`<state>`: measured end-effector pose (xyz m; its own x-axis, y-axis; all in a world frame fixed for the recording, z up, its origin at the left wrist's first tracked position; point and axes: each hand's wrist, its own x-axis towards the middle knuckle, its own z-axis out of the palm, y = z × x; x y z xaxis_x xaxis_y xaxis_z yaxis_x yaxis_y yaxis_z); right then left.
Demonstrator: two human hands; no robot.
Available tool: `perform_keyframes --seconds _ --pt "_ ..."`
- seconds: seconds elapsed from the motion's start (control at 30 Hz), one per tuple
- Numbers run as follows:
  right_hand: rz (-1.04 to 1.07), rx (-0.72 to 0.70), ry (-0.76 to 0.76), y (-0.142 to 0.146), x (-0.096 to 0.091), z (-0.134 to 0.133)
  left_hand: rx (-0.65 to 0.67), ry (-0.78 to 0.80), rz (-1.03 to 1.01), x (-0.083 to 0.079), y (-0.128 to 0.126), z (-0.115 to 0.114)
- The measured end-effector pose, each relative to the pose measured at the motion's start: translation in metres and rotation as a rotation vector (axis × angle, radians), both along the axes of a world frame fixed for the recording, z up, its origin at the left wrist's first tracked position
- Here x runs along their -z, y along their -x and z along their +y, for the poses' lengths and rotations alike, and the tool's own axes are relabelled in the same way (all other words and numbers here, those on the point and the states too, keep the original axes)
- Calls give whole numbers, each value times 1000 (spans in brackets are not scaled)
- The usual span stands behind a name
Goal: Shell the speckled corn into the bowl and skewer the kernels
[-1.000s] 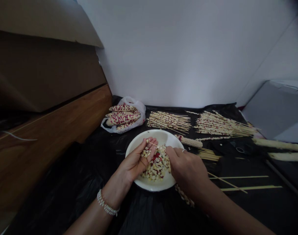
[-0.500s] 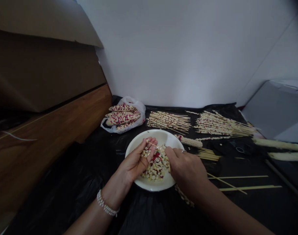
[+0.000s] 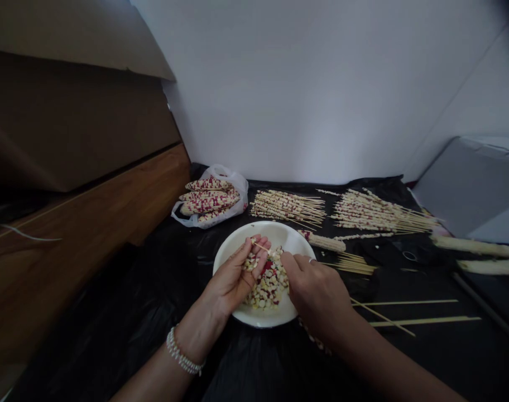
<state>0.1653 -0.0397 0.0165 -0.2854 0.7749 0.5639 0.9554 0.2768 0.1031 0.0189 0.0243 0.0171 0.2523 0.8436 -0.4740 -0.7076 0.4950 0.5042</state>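
Note:
A thin bamboo skewer runs from my left fingertips through my right hand, and its tail sticks out on the right. My right hand is closed around it. Between thumb and finger of my left hand, a pale corn kernel is pinched at the skewer's tip. The other left fingers are loosely curled, with more kernels by the palm. Beneath both hands stands a white bowl of loose cream and dark red kernels.
A plastic bag holds several speckled corn cobs. Two piles of kernel-threaded skewers lie at the back. Right of the bowl are a partly stripped cob, bare skewers and bare cobs. Black plastic sheeting lies underneath.
The skewer has slid slightly to the left, its tail now nearer my right hand. My right hand has shifted a little left; the left hand is nearly still.

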Motion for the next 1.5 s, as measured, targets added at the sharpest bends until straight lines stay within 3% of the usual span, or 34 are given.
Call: perform_keyframes --seconds 0.93,1.5 --pt "-45 8 -27 2 -4 -3 -54 84 -27 -1 2 3" --pt "-27 1 -25 4 0 -4 -56 1 44 -1 -3 -2"
